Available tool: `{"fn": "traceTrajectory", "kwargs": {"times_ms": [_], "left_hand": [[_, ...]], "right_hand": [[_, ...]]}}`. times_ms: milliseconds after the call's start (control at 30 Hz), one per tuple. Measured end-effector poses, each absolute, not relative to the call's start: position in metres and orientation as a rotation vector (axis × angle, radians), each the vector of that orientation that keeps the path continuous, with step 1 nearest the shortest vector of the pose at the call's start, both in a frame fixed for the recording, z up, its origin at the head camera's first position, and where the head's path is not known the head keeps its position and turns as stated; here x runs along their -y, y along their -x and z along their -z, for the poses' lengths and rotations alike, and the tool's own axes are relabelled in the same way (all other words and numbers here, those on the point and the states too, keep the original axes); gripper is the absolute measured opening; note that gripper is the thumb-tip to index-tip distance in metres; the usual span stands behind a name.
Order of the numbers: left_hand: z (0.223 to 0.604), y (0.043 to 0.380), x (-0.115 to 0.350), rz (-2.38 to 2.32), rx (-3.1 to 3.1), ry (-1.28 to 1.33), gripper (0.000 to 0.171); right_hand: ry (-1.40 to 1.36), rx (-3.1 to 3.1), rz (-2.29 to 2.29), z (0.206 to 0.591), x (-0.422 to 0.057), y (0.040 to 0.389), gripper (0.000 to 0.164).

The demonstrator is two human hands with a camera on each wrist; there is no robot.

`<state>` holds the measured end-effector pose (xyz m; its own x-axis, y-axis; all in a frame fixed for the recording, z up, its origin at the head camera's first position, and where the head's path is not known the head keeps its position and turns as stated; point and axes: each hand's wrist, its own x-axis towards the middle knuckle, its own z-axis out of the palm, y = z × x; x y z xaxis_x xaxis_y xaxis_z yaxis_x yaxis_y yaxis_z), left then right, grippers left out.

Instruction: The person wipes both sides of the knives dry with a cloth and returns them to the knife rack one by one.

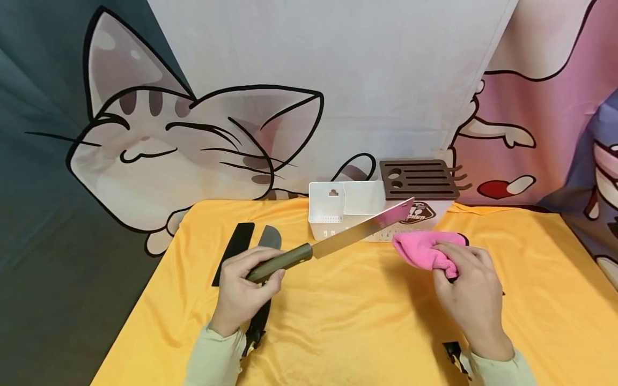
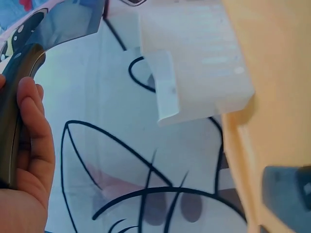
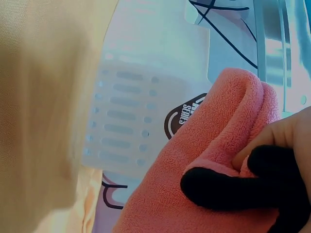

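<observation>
My left hand [image 1: 246, 289] grips a kitchen knife [image 1: 285, 262] by its olive-green handle, fingers and thumb wrapped around it. The broad, square-ended blade [image 1: 357, 231] slants up to the right and overlaps the white holder in the head view; pink shows on its far part. In the left wrist view the handle [image 2: 14, 116] stands at the left edge. My right hand [image 1: 470, 295] pinches a bunched pink cloth [image 1: 425, 249] with a dark edge, just right of the blade tip. In the right wrist view the cloth [image 3: 194, 145] partly covers the holder behind it.
A white knife holder [image 1: 325, 206] with a brown slotted top [image 1: 420, 179] stands at the back of the yellow-covered table [image 1: 357, 321]. To the left lie a black sheath-like piece [image 1: 236, 244] and a grey blade [image 1: 270, 236], partly hidden by the left hand.
</observation>
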<state>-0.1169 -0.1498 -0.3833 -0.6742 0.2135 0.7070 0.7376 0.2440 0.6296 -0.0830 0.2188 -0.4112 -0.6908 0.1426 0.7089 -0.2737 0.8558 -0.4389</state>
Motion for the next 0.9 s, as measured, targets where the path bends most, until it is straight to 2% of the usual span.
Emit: {"fn": "traceTrajectory", "kwargs": {"times_ms": [300,600,900], "left_hand": [[0.350,0.131,0.155,1.481,1.941,0.859,0.029],[0.299,0.152,0.143,1.698,1.910,0.770,0.028],[0.260,0.190,0.120,1.666,1.837,0.903,0.026]], "right_hand": [[-0.092,2.263,-0.683,0.412,-0.216,0.083,0.029],[-0.099,2.277,-0.689,0.413,-0.216,0.083,0.029],[-0.092,2.300,-0.693,0.414,-0.214,0.082,0.029]]}}
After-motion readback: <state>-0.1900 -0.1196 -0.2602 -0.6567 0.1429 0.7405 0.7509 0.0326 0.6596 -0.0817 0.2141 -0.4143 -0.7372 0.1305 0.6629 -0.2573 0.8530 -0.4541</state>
